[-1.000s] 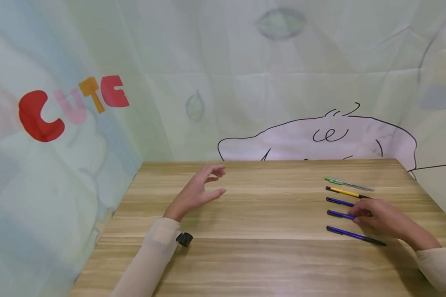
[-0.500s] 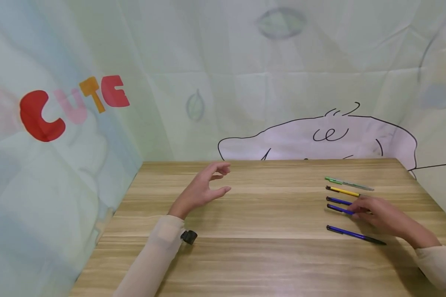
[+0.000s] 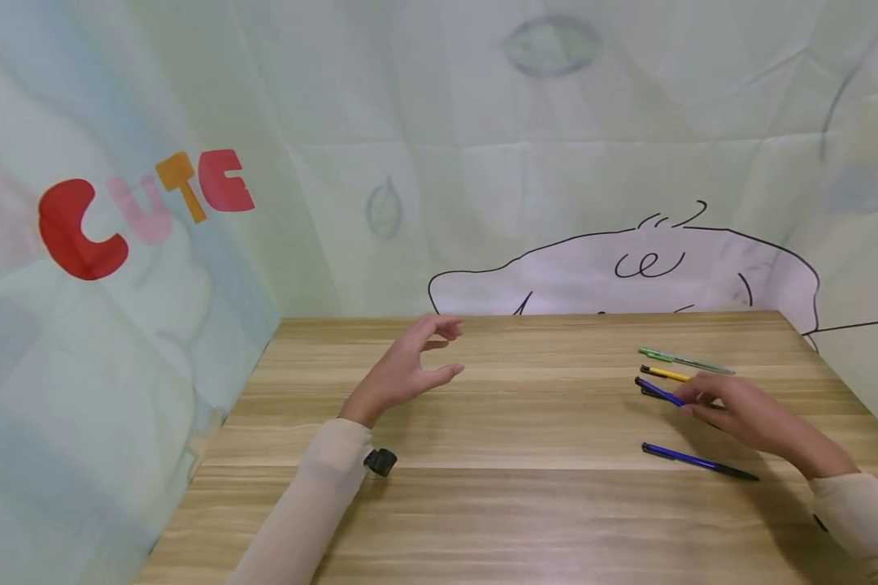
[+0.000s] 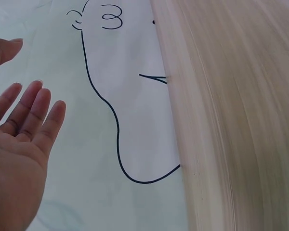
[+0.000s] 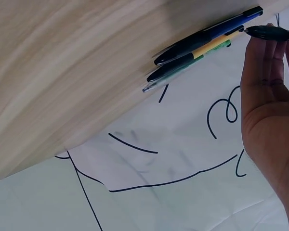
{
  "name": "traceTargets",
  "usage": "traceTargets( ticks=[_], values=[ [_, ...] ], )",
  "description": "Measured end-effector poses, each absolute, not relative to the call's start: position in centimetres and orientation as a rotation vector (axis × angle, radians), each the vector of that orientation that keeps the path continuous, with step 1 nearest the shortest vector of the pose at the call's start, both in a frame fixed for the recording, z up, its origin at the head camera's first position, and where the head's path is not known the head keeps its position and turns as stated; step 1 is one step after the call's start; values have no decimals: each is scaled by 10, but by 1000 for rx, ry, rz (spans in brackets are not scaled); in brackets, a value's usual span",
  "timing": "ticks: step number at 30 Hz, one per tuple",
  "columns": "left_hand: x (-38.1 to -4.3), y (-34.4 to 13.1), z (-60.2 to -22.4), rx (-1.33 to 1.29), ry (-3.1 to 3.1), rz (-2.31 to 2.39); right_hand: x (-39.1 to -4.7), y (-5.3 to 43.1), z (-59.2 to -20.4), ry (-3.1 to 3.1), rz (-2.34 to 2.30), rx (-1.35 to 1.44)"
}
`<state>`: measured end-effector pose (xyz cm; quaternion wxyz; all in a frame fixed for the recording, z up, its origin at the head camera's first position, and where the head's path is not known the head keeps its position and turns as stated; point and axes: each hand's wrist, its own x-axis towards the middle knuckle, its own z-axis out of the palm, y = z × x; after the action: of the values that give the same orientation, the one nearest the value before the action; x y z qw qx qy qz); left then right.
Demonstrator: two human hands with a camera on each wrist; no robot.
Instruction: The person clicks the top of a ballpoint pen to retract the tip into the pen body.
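Observation:
My right hand pinches a blue pen between thumb and fingers. In the right wrist view, the black grip end of this held pen sticks out from the fingertips, off the table. Just below it in the head view lies another blue pen, mostly covered there but plain as a blue pen in the right wrist view. A yellow pen and a green pen lie behind. Nearer the front is a third blue pen. My left hand hovers over the table's left part, fingers loosely bent, holding nothing.
The wooden table meets a printed cloth backdrop at its back edge. Another cloth wall with coloured letters stands at the left. A black band sits on the left wrist.
My right hand first slid the held blue pen back towards the other blue one, then raised and tilted it. My left hand drifted slightly right and away from me.

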<state>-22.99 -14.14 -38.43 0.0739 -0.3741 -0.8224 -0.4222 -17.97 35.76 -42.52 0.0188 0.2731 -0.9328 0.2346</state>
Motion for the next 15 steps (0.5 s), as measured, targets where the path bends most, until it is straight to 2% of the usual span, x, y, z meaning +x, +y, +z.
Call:
traceTargets(
  ticks=[15],
  values=[
    [-233, -121, -378, -1178, -2415, -1332, -180, 345, -414, -2912, 896, 737]
  ],
)
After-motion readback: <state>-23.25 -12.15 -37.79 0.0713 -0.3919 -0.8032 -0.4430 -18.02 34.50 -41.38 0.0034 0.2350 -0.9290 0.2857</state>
